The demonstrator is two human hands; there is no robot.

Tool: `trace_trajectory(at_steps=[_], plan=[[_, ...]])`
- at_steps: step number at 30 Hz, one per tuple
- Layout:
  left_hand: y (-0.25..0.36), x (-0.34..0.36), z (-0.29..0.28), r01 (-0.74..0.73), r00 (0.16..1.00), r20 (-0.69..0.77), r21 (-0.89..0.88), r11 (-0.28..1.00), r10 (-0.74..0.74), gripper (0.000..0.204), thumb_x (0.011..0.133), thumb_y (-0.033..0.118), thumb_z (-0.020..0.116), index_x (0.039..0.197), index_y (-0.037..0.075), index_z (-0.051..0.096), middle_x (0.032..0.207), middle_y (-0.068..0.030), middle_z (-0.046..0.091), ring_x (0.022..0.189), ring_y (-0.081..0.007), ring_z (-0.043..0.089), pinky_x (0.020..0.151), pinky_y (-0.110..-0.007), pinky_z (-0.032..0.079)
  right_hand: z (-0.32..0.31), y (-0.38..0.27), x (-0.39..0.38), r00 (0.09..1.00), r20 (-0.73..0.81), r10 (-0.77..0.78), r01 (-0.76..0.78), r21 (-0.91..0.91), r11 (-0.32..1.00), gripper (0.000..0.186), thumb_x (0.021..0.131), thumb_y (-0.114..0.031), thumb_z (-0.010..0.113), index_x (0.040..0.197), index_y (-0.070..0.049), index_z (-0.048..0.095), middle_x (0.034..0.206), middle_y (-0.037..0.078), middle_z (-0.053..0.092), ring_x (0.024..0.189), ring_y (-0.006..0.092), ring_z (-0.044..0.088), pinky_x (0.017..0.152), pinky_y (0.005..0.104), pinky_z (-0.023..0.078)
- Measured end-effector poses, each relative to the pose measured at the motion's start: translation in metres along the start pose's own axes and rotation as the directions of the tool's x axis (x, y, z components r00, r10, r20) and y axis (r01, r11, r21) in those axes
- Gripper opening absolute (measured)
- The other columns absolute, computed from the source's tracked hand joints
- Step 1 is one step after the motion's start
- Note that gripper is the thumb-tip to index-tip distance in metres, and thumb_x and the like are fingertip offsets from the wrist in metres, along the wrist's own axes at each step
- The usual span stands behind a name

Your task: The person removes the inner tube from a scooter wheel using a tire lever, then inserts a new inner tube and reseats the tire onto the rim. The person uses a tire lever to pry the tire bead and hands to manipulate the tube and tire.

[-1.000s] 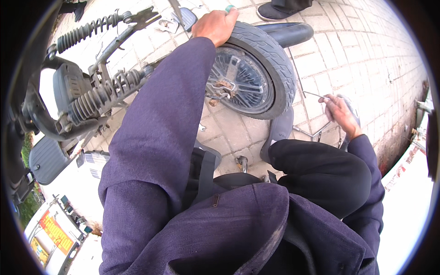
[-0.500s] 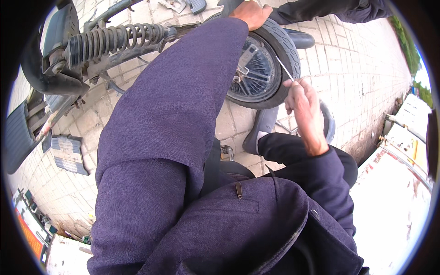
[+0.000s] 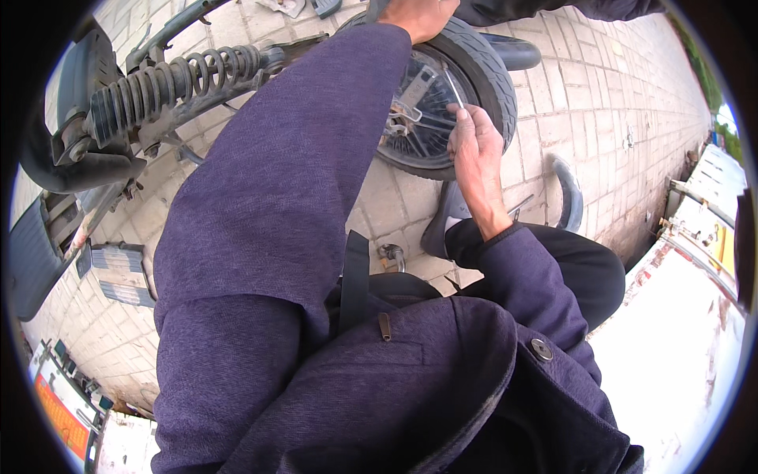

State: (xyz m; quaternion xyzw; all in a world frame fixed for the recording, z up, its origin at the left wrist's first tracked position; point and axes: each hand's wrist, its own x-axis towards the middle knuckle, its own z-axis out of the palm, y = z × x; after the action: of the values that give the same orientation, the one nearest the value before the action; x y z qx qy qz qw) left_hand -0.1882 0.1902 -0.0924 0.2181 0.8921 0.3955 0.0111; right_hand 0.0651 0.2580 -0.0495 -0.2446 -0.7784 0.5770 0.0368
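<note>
At the top of the view my left hand [image 3: 410,17] is closed on the upper edge of the scooter wheel's black tire [image 3: 489,91]. Over the spoked hub [image 3: 414,134] my right hand [image 3: 478,138] grips a thin silver metal bar [image 3: 455,95], whose far end lies at the inner edge of the tire. The wheel lies tilted beside the scooter's frame. My long left sleeve covers part of it.
A coil shock absorber [image 3: 181,83] and frame parts are at upper left. Another person's dark leg [image 3: 545,9], a black curved part [image 3: 512,51] and a grey curved piece [image 3: 567,189] are around the wheel on the paving [image 3: 592,110]. A white object [image 3: 679,308] stands at right.
My right hand has moved up and left from beside my knee to over the wheel, bringing the bar onto the rim. The other person's leg now reaches farther across the top, and the view has shifted.
</note>
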Motion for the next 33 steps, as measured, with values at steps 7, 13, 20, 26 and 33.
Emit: trace_trajectory(at_steps=[7,13,20,26,33], plan=[[0.012,-0.007,-0.013,0.069,0.998,0.000,0.055,0.996,-0.069,0.069,0.101,0.053,0.045,0.092,-0.007,0.077,0.096,-0.0344,0.070,0.101,-0.0494,0.069,0.096,-0.054,0.051,0.002,0.001,0.004,0.999,-0.042,-0.030,0.031,0.027,0.999,0.030,0.110,-0.023,0.050,0.116,0.003,0.065,0.069,-0.009,0.043,0.059,0.0014,0.036,0.053,0.0213,0.029],[0.014,-0.008,-0.015,0.094,0.995,0.012,0.055,0.994,-0.095,0.070,0.101,0.055,0.045,0.092,-0.006,0.077,0.095,-0.0342,0.070,0.099,-0.0489,0.069,0.094,-0.054,0.051,0.002,0.004,0.008,0.996,-0.057,-0.064,0.061,-0.055,0.997,0.028,0.109,-0.021,0.052,0.111,0.002,0.068,0.068,-0.009,0.043,0.059,0.0011,0.036,0.053,0.0212,0.028],[0.009,-0.007,-0.012,0.031,0.999,-0.021,0.073,0.997,-0.029,0.070,0.102,0.055,0.044,0.088,-0.006,0.077,0.092,-0.0340,0.070,0.096,-0.0487,0.070,0.092,-0.054,0.052,0.001,-0.003,0.008,0.999,-0.047,-0.012,0.008,-0.097,0.995,0.029,0.106,-0.019,0.051,0.109,0.002,0.071,0.067,0.002,0.053,0.063,0.0100,0.048,0.062,0.0308,0.042],[0.007,-0.005,-0.009,0.031,0.999,-0.014,0.073,0.997,-0.030,0.071,0.102,0.054,0.043,0.087,-0.007,0.076,0.091,-0.0339,0.070,0.094,-0.0488,0.070,0.091,-0.054,0.052,0.001,-0.005,0.009,0.999,-0.031,-0.017,0.014,-0.093,0.996,0.029,0.107,-0.019,0.050,0.110,0.003,0.071,0.064,-0.002,0.049,0.060,0.0080,0.044,0.058,0.0288,0.038],[0.009,-0.006,-0.010,0.049,0.999,-0.010,0.073,0.996,-0.048,0.071,0.102,0.054,0.044,0.087,-0.007,0.076,0.092,-0.0341,0.070,0.094,-0.0492,0.070,0.091,-0.054,0.051,0.004,-0.004,0.010,0.999,0.001,0.038,-0.038,0.047,0.998,0.029,0.108,-0.018,0.050,0.113,0.002,0.070,0.063,-0.007,0.044,0.057,0.0033,0.038,0.052,0.0251,0.032]])
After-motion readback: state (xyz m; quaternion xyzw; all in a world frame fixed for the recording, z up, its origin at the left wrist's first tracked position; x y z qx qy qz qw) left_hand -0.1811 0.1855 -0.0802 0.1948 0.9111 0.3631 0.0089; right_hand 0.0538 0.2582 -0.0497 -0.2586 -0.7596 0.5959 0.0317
